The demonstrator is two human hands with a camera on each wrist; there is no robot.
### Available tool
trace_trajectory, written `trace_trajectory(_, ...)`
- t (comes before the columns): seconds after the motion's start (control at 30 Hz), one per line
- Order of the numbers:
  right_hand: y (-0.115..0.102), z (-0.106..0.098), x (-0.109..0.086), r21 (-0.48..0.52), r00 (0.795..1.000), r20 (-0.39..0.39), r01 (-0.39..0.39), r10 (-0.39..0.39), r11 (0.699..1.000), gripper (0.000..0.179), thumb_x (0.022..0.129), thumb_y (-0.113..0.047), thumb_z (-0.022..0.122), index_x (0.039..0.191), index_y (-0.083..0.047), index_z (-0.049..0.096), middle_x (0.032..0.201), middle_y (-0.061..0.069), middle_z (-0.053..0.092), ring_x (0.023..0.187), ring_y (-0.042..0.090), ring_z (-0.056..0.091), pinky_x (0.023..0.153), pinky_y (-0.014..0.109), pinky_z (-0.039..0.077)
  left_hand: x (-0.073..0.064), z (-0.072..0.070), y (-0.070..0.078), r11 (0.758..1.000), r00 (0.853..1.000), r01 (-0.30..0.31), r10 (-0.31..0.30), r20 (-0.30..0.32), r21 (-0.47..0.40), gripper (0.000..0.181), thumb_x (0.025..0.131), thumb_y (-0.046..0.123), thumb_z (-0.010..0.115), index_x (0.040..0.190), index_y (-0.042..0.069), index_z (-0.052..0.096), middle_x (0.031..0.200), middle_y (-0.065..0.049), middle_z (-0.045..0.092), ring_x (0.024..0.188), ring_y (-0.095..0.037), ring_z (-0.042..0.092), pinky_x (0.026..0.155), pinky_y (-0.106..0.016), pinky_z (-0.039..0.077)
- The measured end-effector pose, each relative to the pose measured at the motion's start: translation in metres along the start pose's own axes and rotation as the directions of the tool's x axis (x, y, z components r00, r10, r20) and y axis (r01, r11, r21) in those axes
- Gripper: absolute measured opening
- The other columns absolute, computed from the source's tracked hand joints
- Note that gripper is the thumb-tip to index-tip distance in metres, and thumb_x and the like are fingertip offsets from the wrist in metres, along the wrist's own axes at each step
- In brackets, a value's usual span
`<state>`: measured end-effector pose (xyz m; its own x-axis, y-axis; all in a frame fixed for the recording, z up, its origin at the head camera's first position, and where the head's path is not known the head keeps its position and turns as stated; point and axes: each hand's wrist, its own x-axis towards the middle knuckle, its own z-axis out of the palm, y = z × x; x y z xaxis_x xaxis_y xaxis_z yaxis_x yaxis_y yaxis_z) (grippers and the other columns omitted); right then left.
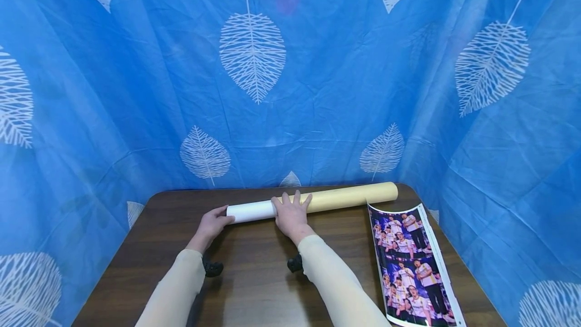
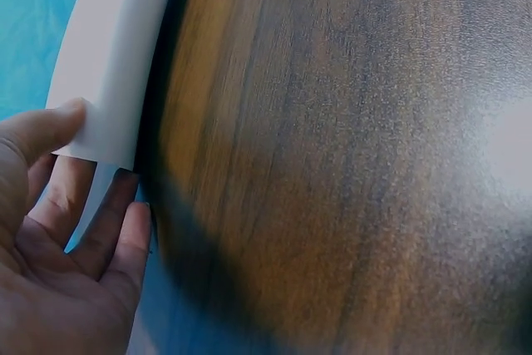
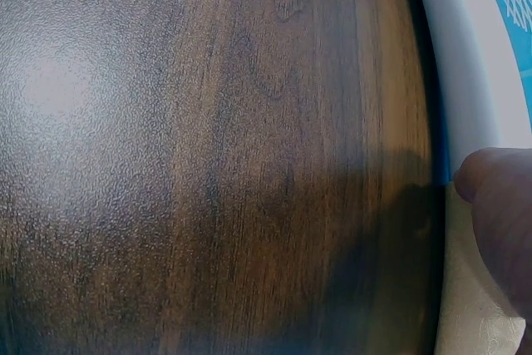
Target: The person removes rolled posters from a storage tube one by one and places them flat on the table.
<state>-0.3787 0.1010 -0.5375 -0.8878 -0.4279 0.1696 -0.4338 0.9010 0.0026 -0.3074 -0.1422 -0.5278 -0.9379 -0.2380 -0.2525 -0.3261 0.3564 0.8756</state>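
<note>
A white paper roll [image 1: 250, 212] lies in line with a longer cream tube [image 1: 349, 198] along the back of the table. My left hand [image 1: 214, 223] pinches the white roll at its left end. The thumb presses on the outside while fingers reach into the hollow end, as the left wrist view shows. Where white meets cream, my right hand [image 1: 291, 216] holds the tube from above, fingers spread across its top. In the right wrist view, the thumb [image 3: 478, 174] lies right at that seam. How far the white roll extends inside the tube is hidden.
A printed photo sheet [image 1: 410, 266], slightly curled, lies at the right side of the brown wooden table [image 1: 258, 276], its top corner close to the tube. A blue curtain [image 1: 317, 74] with white leaf prints hangs behind and beside the table.
</note>
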Motion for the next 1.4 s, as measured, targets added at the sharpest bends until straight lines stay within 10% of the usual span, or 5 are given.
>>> trace_trajectory(1.4, 0.001, -0.005, -0.003, 0.013, 1.0, 0.02, 0.002, -0.002, 1.0, 0.056, 0.092, -0.037, 0.074, 0.143, -0.035, 0.052, 0.146, 0.009, 0.053, 0.143, 0.052, 0.032, 0.107, 0.083, 0.014, -0.007, -0.009, 0.003, 0.999, 0.999, 0.027, -0.027, -0.017, -0.025, 0.058, 0.107, 0.021, 0.056, 0.156, -0.002, 0.036, 0.16, -0.029, 0.03, 0.142, -0.045, 0.038, 0.109, -0.054, 0.042)
